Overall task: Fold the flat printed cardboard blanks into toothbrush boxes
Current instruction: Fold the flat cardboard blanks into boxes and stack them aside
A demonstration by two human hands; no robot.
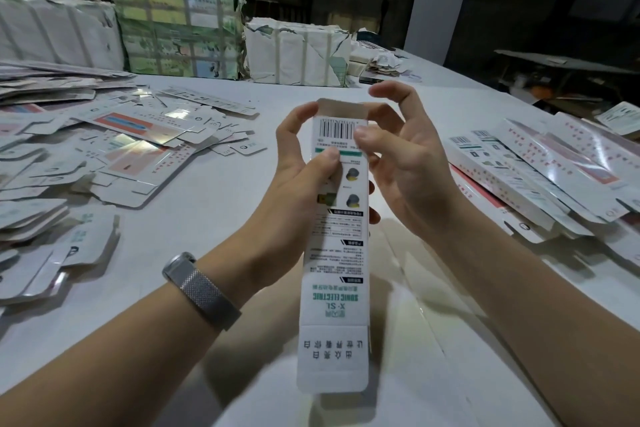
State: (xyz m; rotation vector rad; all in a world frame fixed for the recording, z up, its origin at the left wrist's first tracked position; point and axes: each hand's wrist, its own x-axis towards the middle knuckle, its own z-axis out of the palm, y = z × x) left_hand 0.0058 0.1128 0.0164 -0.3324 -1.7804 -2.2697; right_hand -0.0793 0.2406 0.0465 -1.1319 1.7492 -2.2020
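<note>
From my head camera, a dim workroom with a wide white table [214, 204] in front of me. Flat blanks [138, 146] lie scattered to my left, finished boxes [526, 177] are heaped to my right, and strapped bundles [180, 31] stand along the far edge. I hold the half-formed box [337, 253] upright above the table, its top flap [341, 109] open and the bottom flap hanging unfolded. My left hand [304, 163] grips the upper part, thumb on the printed face. My right hand [401, 156] pinches the edge by the barcode, its other fingers spread. The card looks light, thin and glossy, so probably slippery and easily creased; I judge it is best held by the side walls near the crease, not squeezed mid-panel.
</note>
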